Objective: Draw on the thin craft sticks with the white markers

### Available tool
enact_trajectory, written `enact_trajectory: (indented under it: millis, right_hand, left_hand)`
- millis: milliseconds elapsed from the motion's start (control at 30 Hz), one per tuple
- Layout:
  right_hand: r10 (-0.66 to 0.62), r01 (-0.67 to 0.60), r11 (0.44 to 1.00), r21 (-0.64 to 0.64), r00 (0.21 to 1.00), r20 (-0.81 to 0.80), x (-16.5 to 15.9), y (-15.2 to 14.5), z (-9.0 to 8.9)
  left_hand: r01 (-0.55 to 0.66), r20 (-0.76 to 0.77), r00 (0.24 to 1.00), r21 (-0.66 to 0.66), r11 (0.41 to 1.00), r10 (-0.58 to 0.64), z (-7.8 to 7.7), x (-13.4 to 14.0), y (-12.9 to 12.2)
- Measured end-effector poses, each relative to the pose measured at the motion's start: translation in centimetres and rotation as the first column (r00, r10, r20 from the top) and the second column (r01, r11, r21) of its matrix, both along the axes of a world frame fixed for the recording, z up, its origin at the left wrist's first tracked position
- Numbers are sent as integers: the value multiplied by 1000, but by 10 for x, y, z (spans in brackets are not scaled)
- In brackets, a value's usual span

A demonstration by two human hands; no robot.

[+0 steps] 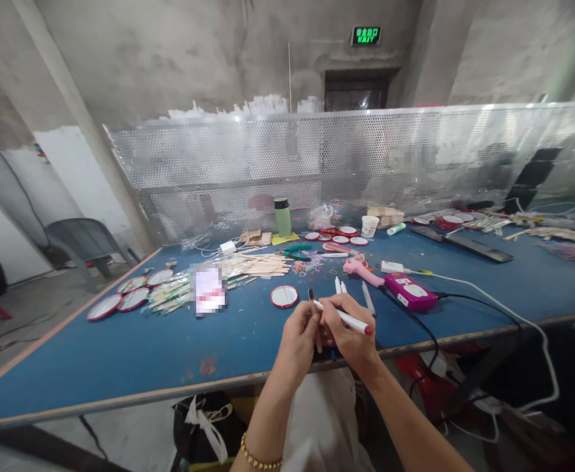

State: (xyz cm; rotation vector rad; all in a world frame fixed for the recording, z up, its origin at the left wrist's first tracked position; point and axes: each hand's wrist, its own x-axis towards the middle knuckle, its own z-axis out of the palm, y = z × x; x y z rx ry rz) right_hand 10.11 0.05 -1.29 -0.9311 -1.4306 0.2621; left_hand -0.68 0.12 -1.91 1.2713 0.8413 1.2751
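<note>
Holding: my right hand (349, 331) grips a slim white pen with a red cap end (345, 317), pinched between thumb and fingers, lying nearly level over the near edge of the blue-topped work table (120, 354).
Left hand: my left hand (299, 334) is closed around a thin dark-tipped wooden stick (313, 308), held upright, its tip touching the pen's point.
Wrist: a gold bead bracelet (260, 459) sits on my left forearm.
Beyond the pen: a round red-rimmed mirror disc (284, 296) lies on the table just behind my left hand; loose white pens (340, 286) lie just behind my right hand.
Right of the pen: a pink hot-glue gun (360, 269) and a magenta flat device with a black cable (411, 292) lie near.
Left of the pen: a pile of pale wooden sticks (262, 264) and more red-rimmed discs (132, 293) lie well apart.
Far from the pen: a green cylindrical bottle (282, 217) stands before the perforated metal screen (346, 157).
</note>
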Motion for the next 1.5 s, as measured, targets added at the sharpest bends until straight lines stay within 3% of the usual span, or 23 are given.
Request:
enact_trajectory:
  millis: [1500]
  right_hand:
    - [-17, 16, 999, -28, 1000, -17, 0, 1, -2]
  left_hand:
    - [17, 16, 1000, -17, 1000, -17, -2, 1, 0]
